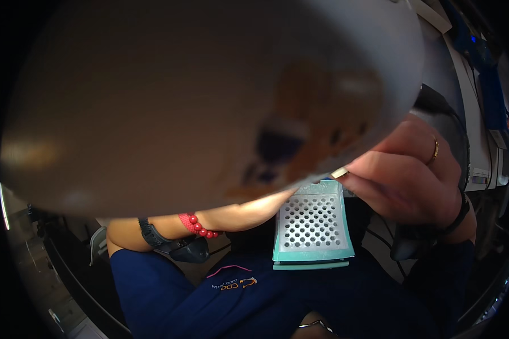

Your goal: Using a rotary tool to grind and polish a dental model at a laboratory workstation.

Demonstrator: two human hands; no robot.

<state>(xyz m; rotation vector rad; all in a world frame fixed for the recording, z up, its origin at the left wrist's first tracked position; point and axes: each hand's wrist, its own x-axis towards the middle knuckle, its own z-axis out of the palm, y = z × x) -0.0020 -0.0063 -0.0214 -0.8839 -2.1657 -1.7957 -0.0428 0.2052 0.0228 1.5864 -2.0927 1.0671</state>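
Note:
A large, smooth, pale rounded object (169, 113) with a blurred orange and dark blue print hangs close in front, filling the upper part of the view. My left hand (257, 212) passes beneath its lower edge; the fingers are hidden behind it. Below sits a teal-framed panel (314, 223) with a white face full of round holes, angled in front of my body. My right hand (404, 181) is closed, thumb and fingers pinched together by the panel's top edge and the pale object's rim. What lies in that pinch is too hidden to make out.
Black bands with dark devices (189, 248) are on both wrists; a red bead bracelet (198, 225) is on the left. Dark cables (387, 243) run behind the panel. A blue box (506, 107) and a pale table edge (475, 107) stand at the right.

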